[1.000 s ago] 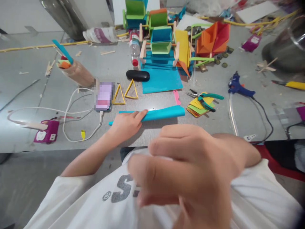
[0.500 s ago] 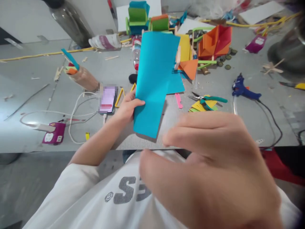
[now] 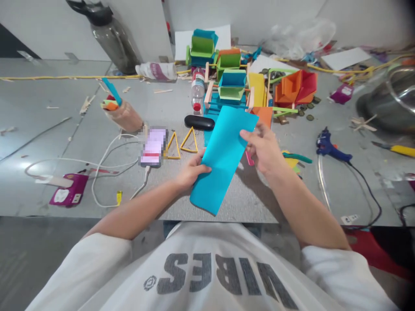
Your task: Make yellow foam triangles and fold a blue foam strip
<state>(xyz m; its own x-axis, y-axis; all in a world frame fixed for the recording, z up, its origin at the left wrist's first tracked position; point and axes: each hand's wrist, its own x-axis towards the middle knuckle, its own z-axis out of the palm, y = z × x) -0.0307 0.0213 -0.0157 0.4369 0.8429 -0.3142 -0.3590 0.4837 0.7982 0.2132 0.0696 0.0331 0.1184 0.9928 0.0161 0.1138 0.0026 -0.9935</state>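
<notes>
A bright blue strip of paper (image 3: pixel 223 160) is held up at a slant over the table's front. My left hand (image 3: pixel 194 170) pinches its lower left edge, thumb on top. At the upper right edge, my right hand (image 3: pixel 261 144) grips the same paper with the thumb over it and the fingers behind. A pink tool (image 3: pixel 249 158) shows partly beside my right hand. Left of the paper lie two yellow triangle frames (image 3: pixel 189 140). A black oval case (image 3: pixel 199 122) rests just behind it. Beyond stand folded blue and green paper boxes (image 3: pixel 232 84) on wooden sticks.
At left are a phone (image 3: pixel 154 147) on a white cable, a paper cup (image 3: pixel 125 114) with coloured strips and a purple adapter (image 3: pixel 68 190). To the right lie a blue glue gun (image 3: pixel 332 144) and teal-handled pliers (image 3: pixel 298 157). A metal pot (image 3: pixel 389 97) stands far right.
My right hand has moved from close to the camera up to the paper and taken its right edge. The paper has come lower and tilted further right, with my left hand still on it.
</notes>
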